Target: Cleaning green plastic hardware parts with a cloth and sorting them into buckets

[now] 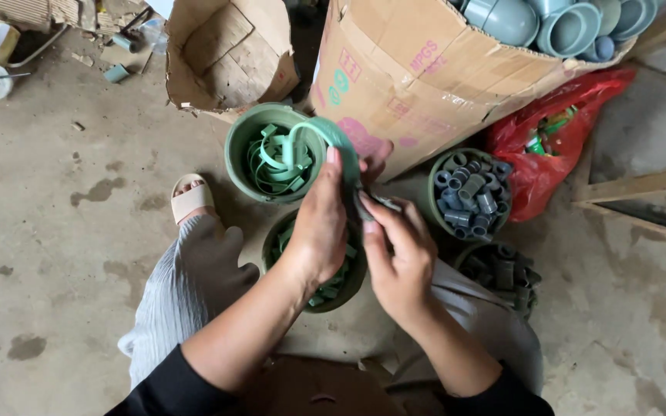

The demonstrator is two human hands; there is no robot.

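My left hand and my right hand meet in front of me over a green bucket. Together they grip a curved light-green plastic strap that arcs up and to the left from my fingers. A small grey fitting shows between my right thumb and fingers. Another green bucket just beyond the hands holds several more green straps.
Two dark buckets of short grey pipe couplings stand to the right. A big cardboard box of grey pipe fittings lies behind, beside a red plastic bag. An empty torn carton stands at back left. My sandalled foot rests on the concrete floor.
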